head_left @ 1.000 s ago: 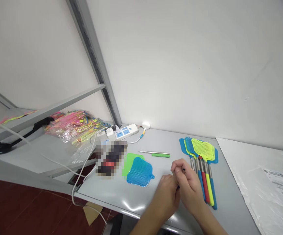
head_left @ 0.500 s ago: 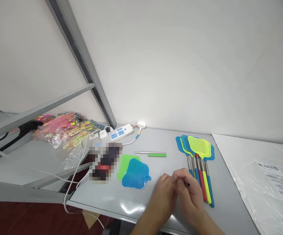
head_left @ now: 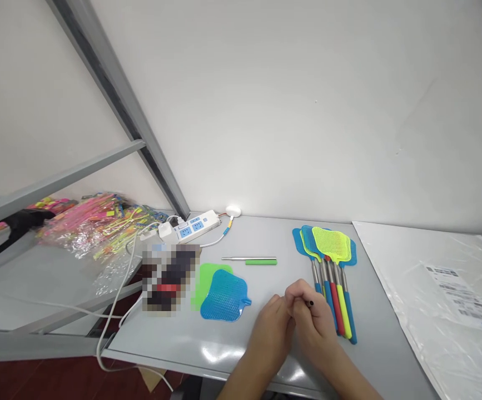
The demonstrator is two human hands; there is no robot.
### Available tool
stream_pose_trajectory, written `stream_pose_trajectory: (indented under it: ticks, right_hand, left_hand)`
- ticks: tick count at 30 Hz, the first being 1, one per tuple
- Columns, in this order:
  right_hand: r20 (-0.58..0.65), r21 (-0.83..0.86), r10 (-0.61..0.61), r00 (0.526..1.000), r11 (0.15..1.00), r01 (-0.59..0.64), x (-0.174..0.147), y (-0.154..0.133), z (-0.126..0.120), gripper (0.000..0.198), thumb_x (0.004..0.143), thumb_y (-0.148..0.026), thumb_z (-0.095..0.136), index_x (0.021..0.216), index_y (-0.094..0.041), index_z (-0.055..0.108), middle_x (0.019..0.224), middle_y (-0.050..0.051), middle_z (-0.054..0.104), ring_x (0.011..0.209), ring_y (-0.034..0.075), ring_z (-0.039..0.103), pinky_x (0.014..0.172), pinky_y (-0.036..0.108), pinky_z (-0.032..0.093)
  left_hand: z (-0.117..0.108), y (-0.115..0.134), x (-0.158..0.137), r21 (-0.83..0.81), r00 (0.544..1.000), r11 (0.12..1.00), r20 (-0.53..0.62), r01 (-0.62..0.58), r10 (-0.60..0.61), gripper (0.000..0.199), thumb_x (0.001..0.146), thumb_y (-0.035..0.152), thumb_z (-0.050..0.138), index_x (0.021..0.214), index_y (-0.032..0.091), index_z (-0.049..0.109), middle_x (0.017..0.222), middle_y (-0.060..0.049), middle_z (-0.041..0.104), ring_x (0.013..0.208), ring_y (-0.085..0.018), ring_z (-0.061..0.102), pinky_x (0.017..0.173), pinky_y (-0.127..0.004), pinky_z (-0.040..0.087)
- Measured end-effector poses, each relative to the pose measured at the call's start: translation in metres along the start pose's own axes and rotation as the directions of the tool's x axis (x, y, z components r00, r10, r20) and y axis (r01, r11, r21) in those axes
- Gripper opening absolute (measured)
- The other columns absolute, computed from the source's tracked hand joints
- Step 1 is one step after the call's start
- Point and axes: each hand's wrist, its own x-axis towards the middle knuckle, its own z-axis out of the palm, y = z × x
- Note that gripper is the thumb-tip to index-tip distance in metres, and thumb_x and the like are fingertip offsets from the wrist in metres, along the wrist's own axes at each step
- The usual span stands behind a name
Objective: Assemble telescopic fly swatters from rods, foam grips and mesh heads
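Note:
Above the table's front part, my left hand [head_left: 271,329] and my right hand [head_left: 313,328] are pressed together, both closed. From my right fist pokes the dark round end of a thin rod [head_left: 311,304]; its rest is hidden by the fingers. What my left fingers grip cannot be made out. Left of my hands lies a blue fly swatter head [head_left: 225,295], partly over a green swatter head [head_left: 204,280]. Behind them is a metal rod with a green handle [head_left: 261,261]. Several assembled fly swatters [head_left: 335,278] lie in a bundle close beside my right hand.
A white power strip [head_left: 194,226] with plugs and cables stands at the back left, near a pixelated item [head_left: 172,280]. Bagged colourful sticks [head_left: 94,222] fill the shelf at left. A white plastic package [head_left: 424,278] covers the table's right side.
The whole view has shifted slightly, so the things on the table appear a little further left. My hands stay pressed together, with the dark rod end still showing.

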Motion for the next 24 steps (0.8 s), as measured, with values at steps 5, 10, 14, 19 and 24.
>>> stream_pose_trajectory:
  ticks: [5, 10, 14, 19, 24]
  right_hand:
    - [0.061, -0.006, 0.054, 0.997, 0.999, -0.054, 0.003, 0.003, 0.001, 0.021, 0.086, -0.010, 0.034, 0.073, -0.023, 0.045, 0.064, -0.004, 0.044, 0.058, 0.013, 0.041, 0.055, 0.027, 0.031]
    - [0.048, 0.001, 0.078, 0.996, 0.997, -0.078, 0.002, 0.009, 0.000, 0.022, 0.085, -0.009, 0.033, 0.072, -0.023, 0.043, 0.063, -0.004, 0.042, 0.057, 0.013, 0.039, 0.054, 0.027, 0.030]
    - [0.041, 0.010, 0.085, 0.995, 0.996, -0.086, 0.002, 0.012, -0.001, 0.021, 0.087, -0.011, 0.033, 0.072, -0.024, 0.042, 0.062, -0.005, 0.041, 0.057, 0.013, 0.038, 0.053, 0.027, 0.029]
    - [0.064, 0.017, 0.114, 0.991, 0.993, -0.115, 0.003, 0.013, -0.001, 0.022, 0.087, -0.011, 0.032, 0.072, -0.024, 0.042, 0.062, -0.005, 0.041, 0.056, 0.013, 0.038, 0.053, 0.026, 0.030]
    - [0.077, 0.004, 0.131, 0.988, 0.991, -0.132, 0.003, 0.014, -0.001, 0.022, 0.088, -0.012, 0.032, 0.073, -0.024, 0.042, 0.062, -0.005, 0.041, 0.057, 0.013, 0.039, 0.053, 0.026, 0.030]
  left_hand:
    - [-0.004, 0.002, -0.002, -0.015, 0.999, 0.999, 0.002, 0.036, -0.036, 0.021, 0.094, 0.015, 0.044, 0.100, 0.020, 0.064, 0.087, -0.006, 0.069, 0.078, -0.021, 0.062, 0.063, -0.031, 0.042]
    - [-0.004, 0.002, -0.003, -0.039, 0.998, 0.997, -0.005, 0.063, -0.063, 0.018, 0.093, 0.015, 0.047, 0.099, 0.021, 0.063, 0.088, -0.005, 0.068, 0.078, -0.020, 0.062, 0.064, -0.029, 0.042]
    - [-0.006, 0.004, -0.004, -0.071, 0.998, 0.996, 0.000, 0.062, -0.062, 0.017, 0.093, 0.015, 0.046, 0.098, 0.020, 0.062, 0.089, -0.005, 0.068, 0.081, -0.020, 0.062, 0.067, -0.029, 0.043]
    - [-0.011, 0.007, -0.004, -0.104, 0.997, 0.991, 0.000, 0.081, -0.082, 0.018, 0.094, 0.016, 0.045, 0.096, 0.019, 0.062, 0.086, -0.005, 0.067, 0.078, -0.020, 0.062, 0.066, -0.029, 0.042]
    - [-0.015, 0.013, 0.000, -0.129, 0.995, 0.987, -0.004, 0.099, -0.101, 0.019, 0.092, 0.016, 0.045, 0.094, 0.018, 0.063, 0.086, -0.006, 0.068, 0.079, -0.021, 0.062, 0.066, -0.029, 0.042]
